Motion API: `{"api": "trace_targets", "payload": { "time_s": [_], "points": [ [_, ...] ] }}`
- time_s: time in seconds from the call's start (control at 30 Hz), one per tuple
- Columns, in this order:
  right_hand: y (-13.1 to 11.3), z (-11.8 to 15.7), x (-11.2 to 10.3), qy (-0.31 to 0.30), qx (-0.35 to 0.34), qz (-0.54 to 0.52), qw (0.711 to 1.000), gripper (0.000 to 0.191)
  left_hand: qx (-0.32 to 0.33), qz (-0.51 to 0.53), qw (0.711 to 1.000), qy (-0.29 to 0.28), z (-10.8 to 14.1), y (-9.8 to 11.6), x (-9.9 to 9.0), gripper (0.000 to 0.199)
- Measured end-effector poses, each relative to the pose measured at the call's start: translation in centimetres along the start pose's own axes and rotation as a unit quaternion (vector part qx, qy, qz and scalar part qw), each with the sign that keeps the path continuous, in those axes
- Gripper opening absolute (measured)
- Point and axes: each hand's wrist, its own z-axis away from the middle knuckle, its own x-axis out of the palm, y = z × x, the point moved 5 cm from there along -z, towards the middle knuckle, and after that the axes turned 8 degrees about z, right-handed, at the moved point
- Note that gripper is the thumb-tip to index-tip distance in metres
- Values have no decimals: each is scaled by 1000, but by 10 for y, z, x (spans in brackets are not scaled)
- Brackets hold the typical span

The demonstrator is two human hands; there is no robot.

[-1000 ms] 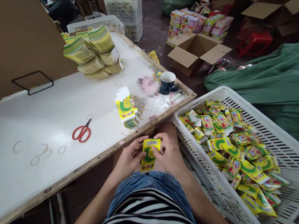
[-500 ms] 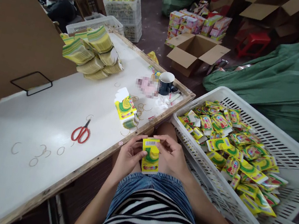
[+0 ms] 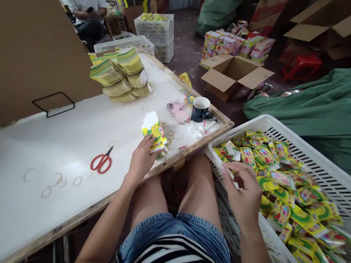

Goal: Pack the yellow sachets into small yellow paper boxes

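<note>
My left hand (image 3: 143, 157) is at the small stack on the table, its fingertips on the near edge of the top flat yellow-and-green carton (image 3: 158, 134), whose white flaps point away from me. The thumb side is partly hidden. My right hand (image 3: 244, 190) hovers over the near rim of the white plastic basket (image 3: 274, 262), its fingers curled but apart from the thumb, and I see no carton in it. Many filled-looking yellow cartons (image 3: 307, 220) lie heaped in the basket. One carton (image 3: 281, 179) just beyond my right hand looks blurred.
On the white table (image 3: 79, 214) are red-handled scissors (image 3: 101, 163), loose rubber bands (image 3: 77, 181), a dark mug (image 3: 200, 110) and bundled flat cartons (image 3: 122, 74). An open cardboard box (image 3: 233, 76) and a green sack (image 3: 339, 108) stand beyond. A person (image 3: 88, 7) sits at far left.
Both hands were together on one yellow carton over my lap. The left has moved to the stack on the table; the right has moved to the basket, without the carton. The view has shifted slightly.
</note>
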Motion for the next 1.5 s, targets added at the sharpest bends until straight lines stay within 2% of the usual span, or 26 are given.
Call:
{"api": "trace_targets", "payload": {
  "time_s": [0.17,0.27,0.4,0.5,0.67,0.8,0.9,0.97,1.1,1.17,1.23,1.27,1.3,1.33,1.4,1.43,1.5],
  "points": [
    [-3,19,46,-110,89,-97,985,21,-43,-15,997,-55,4,-6,-7,43],
    [-7,24,61,-163,108,-134,972,24,-51,-25,995,-85,2,-2,-13,40],
    [-12,31,73,-215,116,-157,957,25,-39,-62,993,-90,-3,1,-16,33],
    [-12,36,78,-225,125,-166,952,25,-22,-107,989,-102,-5,6,-15,36],
    [-10,40,79,-222,127,-185,949,26,-51,-182,972,-143,-5,15,-16,26],
    [-11,44,79,-223,129,-195,946,25,-41,-206,967,-144,-1,22,-17,27],
    [-16,38,91,-229,126,-196,945,25,-22,-199,972,-120,3,16,-13,24],
    [-21,25,108,-224,115,-196,948,25,4,-185,979,-85,5,10,-11,24],
    [-35,-13,150,-161,135,-217,953,32,65,-161,984,49,8,4,-13,27],
    [-43,-23,163,-160,142,-232,949,38,144,-135,973,116,16,14,-16,28],
    [-47,-23,164,-172,153,-284,931,41,287,-88,941,157,33,32,-18,26],
    [-46,-19,161,-181,164,-318,916,40,358,-63,918,158,45,42,-16,26],
    [-44,-15,155,-188,179,-349,900,38,408,-43,901,141,57,50,-13,29],
    [-40,-9,147,-190,197,-373,886,36,431,-29,895,109,67,56,-8,33],
    [-28,3,128,-174,233,-392,873,34,428,14,902,52,83,64,3,39],
    [-22,8,118,-159,248,-394,871,35,402,52,913,42,88,65,7,40],
    [-13,19,103,-142,259,-394,870,36,289,176,938,69,90,60,8,45]
  ]
}}
